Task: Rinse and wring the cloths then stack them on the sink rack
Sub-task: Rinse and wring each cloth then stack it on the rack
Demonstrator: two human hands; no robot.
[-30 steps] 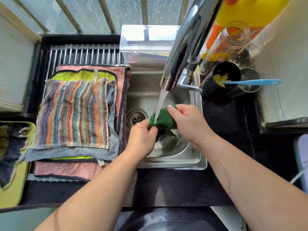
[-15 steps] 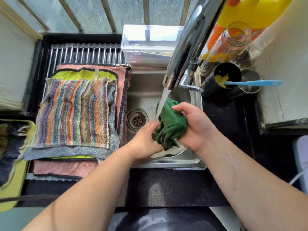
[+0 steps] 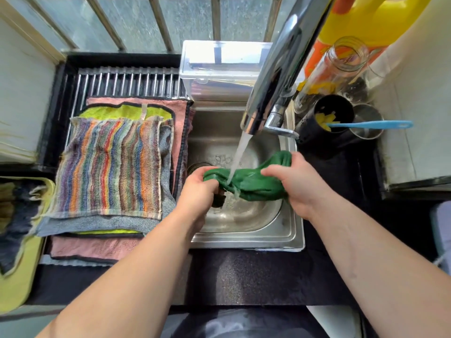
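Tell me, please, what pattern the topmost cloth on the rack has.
The topmost cloth has multicoloured stripes, clearest in the head view.

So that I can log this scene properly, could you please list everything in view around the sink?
sink: one, steel, centre
tap: one, silver, above the sink
cloth: one, dark green, under the running tap
rack: one, metal, left of the sink
stacked cloths: at least four, striped topmost, on the rack
box: one, clear, behind the sink
jar: one, glass, right of the tap
black cup: one, right of the sink
steel cup: one, beside the black cup
blue handle: one, in the black cup
bottle: one, yellow, top right
tray: one, yellow, far left
left hand: grips the cloth's left end
right hand: grips the cloth's right end
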